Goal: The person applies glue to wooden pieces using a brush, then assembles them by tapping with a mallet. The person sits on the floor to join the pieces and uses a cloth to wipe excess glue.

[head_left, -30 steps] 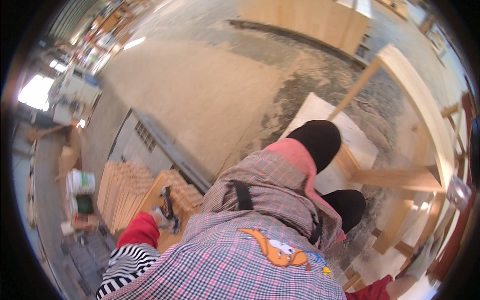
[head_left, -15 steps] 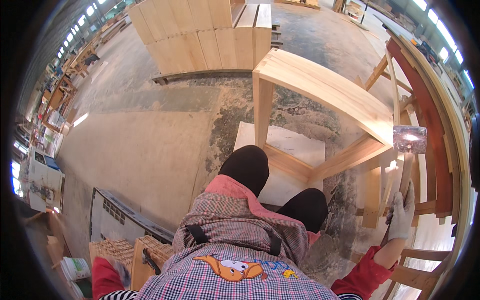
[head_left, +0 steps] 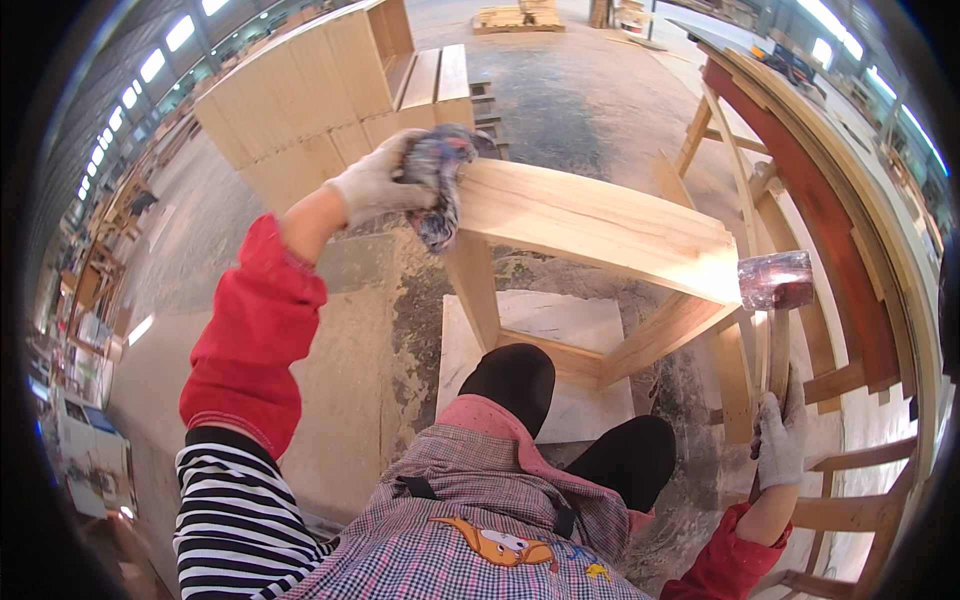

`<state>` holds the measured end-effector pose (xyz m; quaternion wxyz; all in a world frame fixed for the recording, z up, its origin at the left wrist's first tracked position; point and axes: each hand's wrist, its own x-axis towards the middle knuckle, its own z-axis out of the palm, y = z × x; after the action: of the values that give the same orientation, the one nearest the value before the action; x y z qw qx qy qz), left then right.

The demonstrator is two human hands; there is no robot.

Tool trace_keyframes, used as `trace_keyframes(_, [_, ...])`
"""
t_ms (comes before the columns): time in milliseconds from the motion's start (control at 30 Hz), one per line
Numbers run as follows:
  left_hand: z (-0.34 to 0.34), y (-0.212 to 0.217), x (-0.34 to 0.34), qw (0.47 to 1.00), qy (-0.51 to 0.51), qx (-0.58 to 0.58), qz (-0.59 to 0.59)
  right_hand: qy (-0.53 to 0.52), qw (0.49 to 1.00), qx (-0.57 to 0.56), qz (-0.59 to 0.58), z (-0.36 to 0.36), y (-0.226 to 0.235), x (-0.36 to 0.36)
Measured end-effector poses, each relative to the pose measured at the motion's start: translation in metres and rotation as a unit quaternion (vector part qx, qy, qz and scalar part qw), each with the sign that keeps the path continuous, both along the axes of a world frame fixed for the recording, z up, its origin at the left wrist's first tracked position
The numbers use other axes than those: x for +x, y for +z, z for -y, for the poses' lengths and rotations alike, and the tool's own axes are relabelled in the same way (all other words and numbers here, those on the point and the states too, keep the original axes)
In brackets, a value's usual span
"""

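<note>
A wooden box frame (head_left: 590, 215) stands in front of my knees, its broad top board facing up. My left hand (head_left: 378, 182), in a white glove, is closed around a bunched, dark patterned rag (head_left: 440, 185), which touches the frame's far left corner and is partly blurred. At the right, my gloved right hand (head_left: 780, 440) grips the wooden handle of a mallet (head_left: 776, 280). The mallet's head is held up beside the right end of the frame; whether it touches the wood I cannot tell.
A white board (head_left: 465, 385) lies on the floor under the frame. Behind stand stacked pale wooden drawer boxes (head_left: 290, 95) on a pallet. Along the right runs a long reddish-brown workbench (head_left: 830, 215) with wooden parts leaning beneath it.
My left hand has come up from the lower left with the rag and reached the frame's left corner. The mallet stays upright in my right hand, and the whole view has shifted.
</note>
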<state>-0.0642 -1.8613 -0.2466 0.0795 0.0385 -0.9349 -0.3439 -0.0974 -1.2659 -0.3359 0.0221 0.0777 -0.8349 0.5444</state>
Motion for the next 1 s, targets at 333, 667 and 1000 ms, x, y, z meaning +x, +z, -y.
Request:
trace_keyframes(333, [-0.019, -0.060, -0.085, 0.903, -0.070, 0.420, -0.052, -0.048, 0.993, 0.094, -0.048, 0.038, 0.025, 0.015])
trace_keyframes(667, [-0.057, 0.013, -0.113, 0.952, 0.052, -0.300, -0.036, -0.046, 0.997, -0.059, 0.007, 0.040, 0.006, 0.022])
trace_keyframes(1000, [-0.286, -0.011, -0.160, 0.962, -0.220, -0.152, -0.059, -0.036, 0.976, -0.206, 0.063, 0.056, 0.000, 0.029])
